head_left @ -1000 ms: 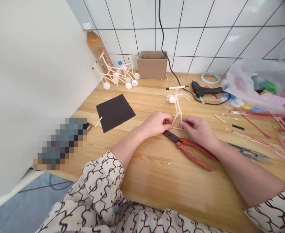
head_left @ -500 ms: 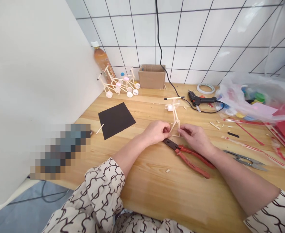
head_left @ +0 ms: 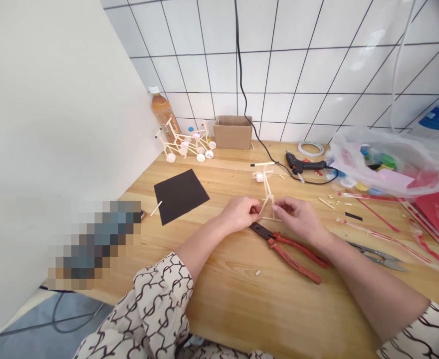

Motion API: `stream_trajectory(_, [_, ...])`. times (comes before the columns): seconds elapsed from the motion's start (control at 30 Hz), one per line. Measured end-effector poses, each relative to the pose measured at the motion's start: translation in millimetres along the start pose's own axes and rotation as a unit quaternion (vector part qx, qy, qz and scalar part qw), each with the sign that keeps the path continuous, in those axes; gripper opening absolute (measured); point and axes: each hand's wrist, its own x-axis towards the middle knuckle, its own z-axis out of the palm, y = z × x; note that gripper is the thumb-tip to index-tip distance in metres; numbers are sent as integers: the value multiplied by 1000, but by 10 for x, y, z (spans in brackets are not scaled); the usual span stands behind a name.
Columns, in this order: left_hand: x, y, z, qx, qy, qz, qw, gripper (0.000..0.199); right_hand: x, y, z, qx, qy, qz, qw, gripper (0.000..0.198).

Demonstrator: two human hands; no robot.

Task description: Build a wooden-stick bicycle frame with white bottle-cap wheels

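A small tricycle model made of thin wooden sticks stands on the table in front of me, with a black-tipped handlebar stick at its far end. My left hand pinches its near left side low down, the fingertips partly hiding the stick ends. On the other side, my right hand has thumb and fingers closed at the right upright stick. A short stick lies across the bottom between both hands. Red-handled pliers lie just below the hands, their dark jaws close to my left fingertips.
Similar stick models stand back left by a drink bottle and a cardboard box. A black sheet lies left. At right are a glue gun, tape roll, thread snips and a plastic bag.
The view has tilted up a little, so things sit lower in the picture. My right hand has shifted slightly at the upright stick, and the cross stick's right end now shows beside it.
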Motion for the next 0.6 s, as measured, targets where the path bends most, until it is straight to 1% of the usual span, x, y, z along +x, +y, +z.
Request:
stream_trajectory(0.13, [-4, 4, -3, -1, 0, 0, 1000, 5, 139, -26, -154, -18, 42, -2, 999, 24])
stream_trajectory(0.23, [-6, 7, -8, -2, 0, 1, 1000, 6, 353, -47, -258, -66, 67, -14, 996, 19])
stream_trajectory(0.3, [-5, 7, -9, -3, -1, 1, 1000, 6, 519, -60, -292, -88, 70, -21, 993, 20])
stream_trajectory(0.47, [4, -7, -2, -7, -4, 0, 1000, 5, 841, -67, -253, -130, 56, -36, 989, 27])
stream_trajectory(0.6, [10, -18, 3, -11, -7, -1, 1000, 6, 942, -40, -177, -163, 52, -35, 985, 22])
